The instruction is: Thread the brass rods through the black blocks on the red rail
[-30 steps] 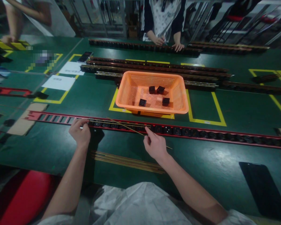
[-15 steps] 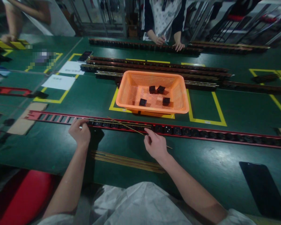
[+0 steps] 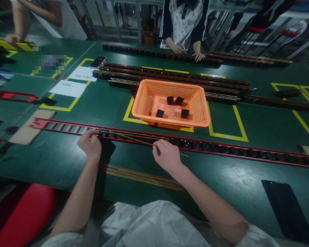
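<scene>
A long red frame (image 3: 64,127) lies across the green table, with a row of black round-faced pieces (image 3: 213,148) in its middle and right part. My left hand (image 3: 90,145) pinches the left ends of thin brass rods at the frame. Over the black pieces, my right hand (image 3: 167,156) has its fingers closed on a thin brass rod (image 3: 139,140), which slants across the frame and sticks out to the right of the hand. Several more brass rods (image 3: 141,176) lie in a bundle on the table below.
Behind the frame stands an orange basket (image 3: 206,120) with several black blocks (image 3: 185,113). Long dark assembled strips (image 3: 221,81) lie further back. A dark phone (image 3: 288,209) is at the right front. Two people work across the table; a red stool (image 3: 28,216) is at left.
My right hand has moved slightly left and closed more around the rod. The slanted rod now lies at a shallower angle, its left end nearer my left hand. The view has shifted slightly.
</scene>
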The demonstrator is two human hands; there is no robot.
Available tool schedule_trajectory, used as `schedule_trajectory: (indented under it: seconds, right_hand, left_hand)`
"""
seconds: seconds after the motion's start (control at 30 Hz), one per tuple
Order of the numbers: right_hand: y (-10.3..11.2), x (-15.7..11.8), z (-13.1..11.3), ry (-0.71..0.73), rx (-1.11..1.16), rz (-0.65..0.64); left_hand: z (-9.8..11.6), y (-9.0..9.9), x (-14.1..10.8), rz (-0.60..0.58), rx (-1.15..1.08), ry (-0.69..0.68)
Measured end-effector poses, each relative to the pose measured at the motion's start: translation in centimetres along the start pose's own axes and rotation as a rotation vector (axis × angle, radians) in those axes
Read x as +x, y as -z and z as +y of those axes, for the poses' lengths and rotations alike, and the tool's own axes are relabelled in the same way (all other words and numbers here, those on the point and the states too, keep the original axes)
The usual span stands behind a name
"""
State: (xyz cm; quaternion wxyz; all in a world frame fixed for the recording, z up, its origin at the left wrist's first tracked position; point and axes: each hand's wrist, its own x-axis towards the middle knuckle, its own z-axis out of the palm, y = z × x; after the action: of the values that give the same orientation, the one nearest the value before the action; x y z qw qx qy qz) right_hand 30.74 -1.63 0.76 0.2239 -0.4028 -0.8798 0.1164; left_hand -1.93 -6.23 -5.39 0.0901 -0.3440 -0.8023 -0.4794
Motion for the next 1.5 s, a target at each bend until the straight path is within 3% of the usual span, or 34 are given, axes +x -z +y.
schedule_trajectory:
  seconds: [0.3,0.57,1.5]
  right_hand:
    - [-0.4,4.1,-2.3,0.064,-0.091,-0.181]
    - [-1.1,5.1,-3.6,0.034,-0.096,-0.256]
    - [-1.4,5.0,-3.3,0.079,-0.189,-0.222]
  left_hand:
    - [0.0,-0.1,-0.1,-0.038,-0.045,0.005]
    - [-0.3,-0.3,-0.1,-0.014,-0.094,-0.023]
    - [-0.7,-0.5,-0.1,-0.012,-0.087,-0.053]
